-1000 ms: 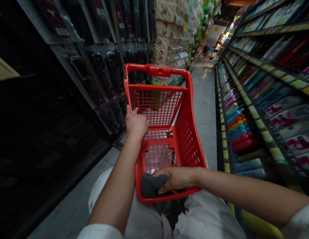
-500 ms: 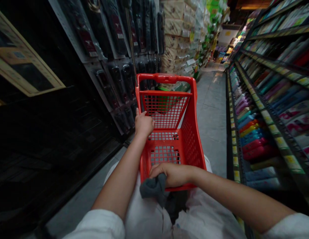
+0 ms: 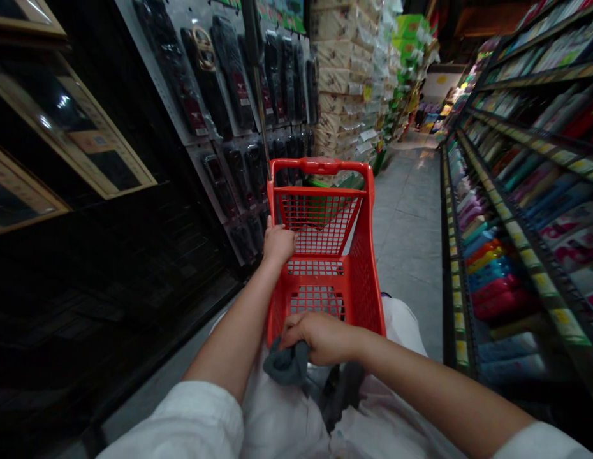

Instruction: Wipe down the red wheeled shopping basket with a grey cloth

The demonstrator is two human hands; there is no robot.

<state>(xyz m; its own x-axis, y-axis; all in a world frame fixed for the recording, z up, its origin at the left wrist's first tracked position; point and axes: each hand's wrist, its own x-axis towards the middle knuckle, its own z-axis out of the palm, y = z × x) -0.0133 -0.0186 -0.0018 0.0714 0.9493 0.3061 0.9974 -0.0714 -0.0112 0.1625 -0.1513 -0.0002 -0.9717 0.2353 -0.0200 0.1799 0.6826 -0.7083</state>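
Note:
A red plastic shopping basket (image 3: 320,280) with grid walls and a raised handle stands right in front of me, between my legs. My left hand (image 3: 278,244) is closed over its left rim, about midway along. At the near end, my right hand (image 3: 320,336) grips a dark grey cloth (image 3: 287,363), bunched up and pressed against the near rim. The cloth hangs down over my lap. Nothing lies inside the basket. The right fingertips are partly hidden behind the cloth.
Packaged belts (image 3: 239,83) hang on a rack at the left, past framed items (image 3: 100,140). Stacked tissue packs (image 3: 342,76) stand ahead. Shelves of folded towels (image 3: 492,255) line the right side. Grey floor (image 3: 406,210) runs along the aisle.
My view has shifted a little, and the basket's handle sits lower in the picture. My right hand and the grey cloth have moved slightly left. My left hand stays on the rim.

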